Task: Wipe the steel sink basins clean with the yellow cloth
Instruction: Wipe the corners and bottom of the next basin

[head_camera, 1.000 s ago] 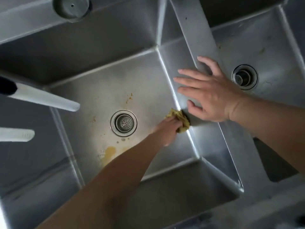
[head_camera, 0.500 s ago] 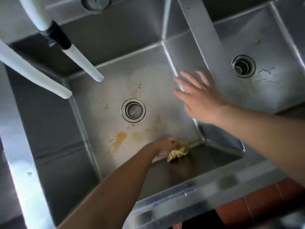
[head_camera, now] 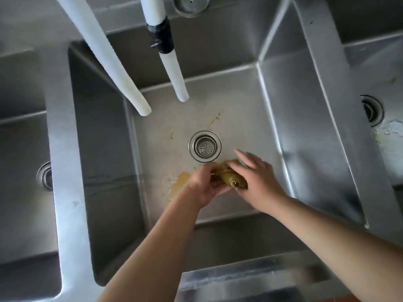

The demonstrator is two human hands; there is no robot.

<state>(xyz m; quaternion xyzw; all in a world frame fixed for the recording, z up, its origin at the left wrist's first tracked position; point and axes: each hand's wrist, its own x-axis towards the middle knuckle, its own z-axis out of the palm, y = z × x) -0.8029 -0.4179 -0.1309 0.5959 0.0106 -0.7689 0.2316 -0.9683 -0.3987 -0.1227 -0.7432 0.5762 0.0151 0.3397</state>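
Note:
The middle steel basin point(head_camera: 239, 101) has a round drain strainer point(head_camera: 205, 146) and a yellowish-brown stain point(head_camera: 182, 182) on its floor. The wet, bunched-up yellow cloth point(head_camera: 231, 178) is held above the floor just in front of the drain. My left hand point(head_camera: 204, 185) grips its left end. My right hand point(head_camera: 257, 178) lies over its right side, fingers spread toward the drain, and seems to grip it from below. Small brown specks point(head_camera: 216, 118) mark the floor behind the drain.
Two white faucet spouts point(head_camera: 174, 68) point(head_camera: 113, 62), one wrapped with black tape, hang over the basin's back left. A left basin point(head_camera: 21, 149) and a right basin point(head_camera: 388, 83) with its drain point(head_camera: 371, 111) flank the middle one. A steel divider point(head_camera: 327, 105) separates the middle and right basins.
My right hand left the divider and came down onto the cloth. My left hand brought the cloth from the basin's right front corner to the middle, near the drain. The view shifted right.

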